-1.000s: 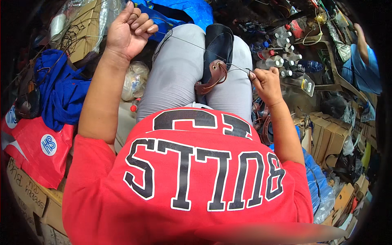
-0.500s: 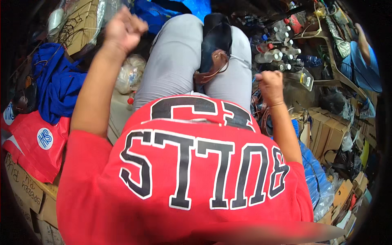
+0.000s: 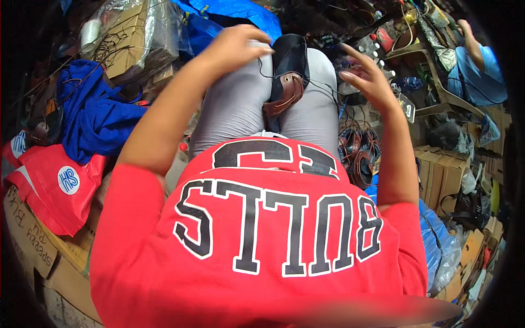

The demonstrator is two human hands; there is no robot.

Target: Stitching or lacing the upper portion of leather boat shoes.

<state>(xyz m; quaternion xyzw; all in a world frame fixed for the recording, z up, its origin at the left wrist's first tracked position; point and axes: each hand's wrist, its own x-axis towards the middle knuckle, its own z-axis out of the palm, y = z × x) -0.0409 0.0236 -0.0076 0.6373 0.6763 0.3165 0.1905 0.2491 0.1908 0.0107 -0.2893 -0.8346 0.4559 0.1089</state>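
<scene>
Flanking blk/brn shoe (image 3: 290,61) btwn gray-clad thighs (image 3: 235,106): L hand (image 3: 239,48), R hand (image 3: 366,79).

This looks like a cramped shoemaking or shoe-repair workshop, with a black-and-brown leather shoe (image 3: 289,92) at upper centre, brown leather footwear (image 3: 361,164) right of centre, a white cylindrical spool (image 3: 89,36) upper left and brown cardboard boxes (image 3: 444,174) at right.

2 bare forearms (image 3: 170,111) raised, left grip (image 3: 234,48) loosely curved, right grip (image 3: 373,82) parted, index finger (image 3: 358,56) extended

Shoe (image 3: 287,74) — black and brown
</scene>
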